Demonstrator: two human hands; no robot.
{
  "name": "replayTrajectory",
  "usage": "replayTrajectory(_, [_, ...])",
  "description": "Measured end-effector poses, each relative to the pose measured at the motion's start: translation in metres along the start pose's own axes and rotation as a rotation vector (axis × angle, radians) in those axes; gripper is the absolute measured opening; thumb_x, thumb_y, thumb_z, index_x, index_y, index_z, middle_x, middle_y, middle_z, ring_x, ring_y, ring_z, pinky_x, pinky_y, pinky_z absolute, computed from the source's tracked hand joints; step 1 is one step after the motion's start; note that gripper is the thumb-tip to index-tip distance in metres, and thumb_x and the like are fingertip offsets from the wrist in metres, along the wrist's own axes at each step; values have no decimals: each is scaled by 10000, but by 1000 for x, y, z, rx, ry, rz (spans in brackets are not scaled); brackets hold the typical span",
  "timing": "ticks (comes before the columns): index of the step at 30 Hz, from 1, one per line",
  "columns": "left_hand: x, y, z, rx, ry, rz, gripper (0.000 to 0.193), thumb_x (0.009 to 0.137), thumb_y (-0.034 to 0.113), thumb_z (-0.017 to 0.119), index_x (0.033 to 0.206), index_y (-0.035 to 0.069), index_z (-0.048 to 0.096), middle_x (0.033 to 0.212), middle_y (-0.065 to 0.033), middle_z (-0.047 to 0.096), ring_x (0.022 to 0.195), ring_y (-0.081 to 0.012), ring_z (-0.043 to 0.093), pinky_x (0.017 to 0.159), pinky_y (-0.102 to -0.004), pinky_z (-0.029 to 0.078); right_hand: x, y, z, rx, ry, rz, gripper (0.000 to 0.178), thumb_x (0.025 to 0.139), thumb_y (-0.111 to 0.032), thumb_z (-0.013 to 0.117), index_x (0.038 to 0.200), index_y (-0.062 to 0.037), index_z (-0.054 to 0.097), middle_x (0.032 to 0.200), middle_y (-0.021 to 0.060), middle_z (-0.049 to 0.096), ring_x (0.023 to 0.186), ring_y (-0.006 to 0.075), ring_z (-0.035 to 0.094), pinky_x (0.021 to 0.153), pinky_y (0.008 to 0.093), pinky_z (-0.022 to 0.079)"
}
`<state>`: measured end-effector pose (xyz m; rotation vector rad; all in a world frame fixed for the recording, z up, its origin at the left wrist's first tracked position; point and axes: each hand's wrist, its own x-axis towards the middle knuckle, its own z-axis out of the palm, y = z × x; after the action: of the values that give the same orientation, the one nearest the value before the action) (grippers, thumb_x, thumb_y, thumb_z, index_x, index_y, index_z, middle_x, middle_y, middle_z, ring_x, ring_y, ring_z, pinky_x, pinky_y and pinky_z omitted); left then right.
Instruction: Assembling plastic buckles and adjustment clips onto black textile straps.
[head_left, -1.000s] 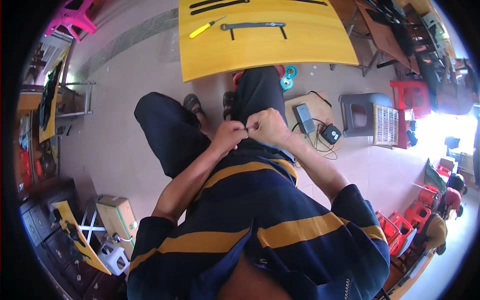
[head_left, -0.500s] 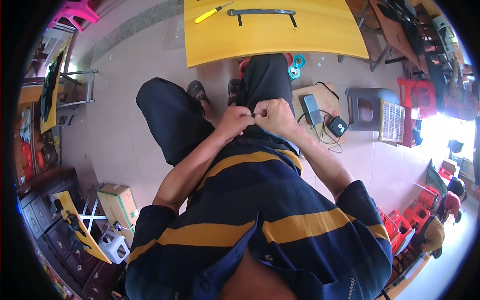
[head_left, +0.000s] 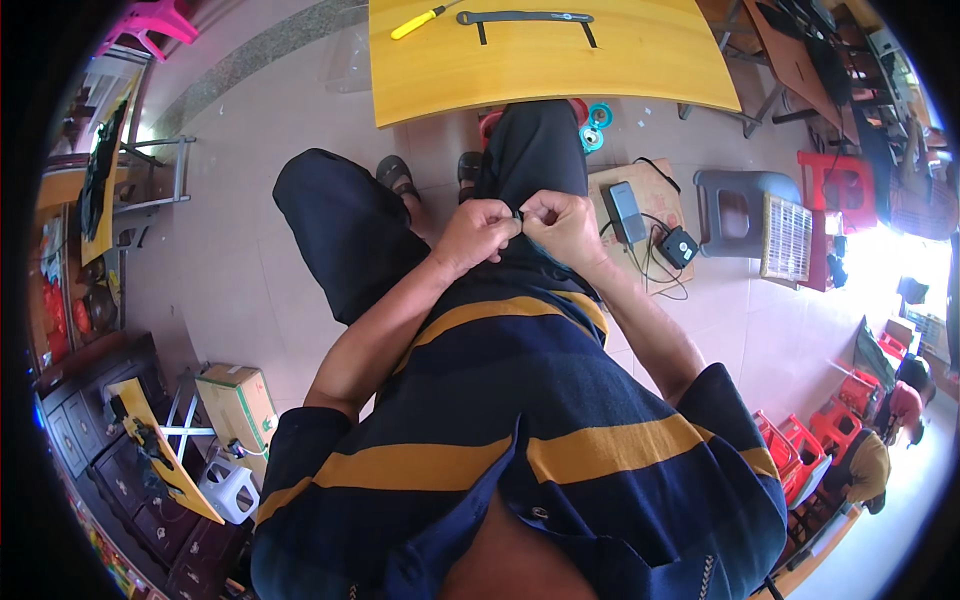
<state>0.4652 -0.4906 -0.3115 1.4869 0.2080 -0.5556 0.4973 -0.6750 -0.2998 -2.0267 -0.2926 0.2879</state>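
Over my lap, my left hand (head_left: 474, 234) and my right hand (head_left: 560, 226) meet with fingertips pinched together. A small dark piece (head_left: 517, 216) shows between them, too small to name. Both hands are closed on it, as far as I can see. Beyond my knees, on the yellow table (head_left: 550, 80), lie a yellow-handled screwdriver (head_left: 416, 23) and a dark flat strap (head_left: 525, 17) with a round hole at its left end. Two short black strips (head_left: 590, 36) extend from below the strap toward me.
Right of my legs, a board (head_left: 640, 185) on the floor carries a grey power bank (head_left: 625, 212), a black box (head_left: 678, 247) and cables. Further right stand a grey stool (head_left: 715, 215) and a red stool (head_left: 838, 180). A cardboard box (head_left: 237, 405) stands at left; people sit at far right.
My hands have shifted slightly up and to the right, and the fingers have turned so that a dark piece shows more between them. The things on the table stay in place.
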Motion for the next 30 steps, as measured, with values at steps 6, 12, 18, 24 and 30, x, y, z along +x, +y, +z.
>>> replayTrajectory(6, [-2,6,-4,-123,-81,-126,252,960,229,614,794,41,637,681,-16,606,544,-86,567,499,-235,469,-10,-15,1,-18,60,-91,75,767,-47,678,824,-22,720,680,96,681,567,158,649,557,281,516])
replayTrajectory(12, [-4,10,0,204,-23,128,279,985,197,581,780,12,622,656,-25,626,534,-96,586,496,-249,453,-10,-12,0,-45,86,-175,75,795,-39,683,857,-15,718,669,60,655,553,83,590,535,254,483])
replayTrajectory(18, [-8,19,-2,319,-7,345,232,976,138,587,784,12,619,615,-25,618,517,-83,574,490,-256,440,-14,-17,-1,26,158,-131,81,779,-14,698,859,-14,713,659,66,649,549,93,593,536,263,487])
replayTrajectory(24, [-17,38,4,331,62,485,201,942,86,609,758,4,597,575,-44,583,499,-91,543,485,-267,419,-18,-33,-8,34,227,-188,94,774,19,690,860,-14,710,700,105,665,574,172,640,557,284,509])
replayTrajectory(30, [-32,76,14,483,253,676,198,869,51,640,704,-4,546,568,-138,525,476,-220,530,475,-340,392,-24,-75,-27,-139,259,-479,145,762,-38,802,882,-24,720,817,117,706,776,251,710,674,320,558])
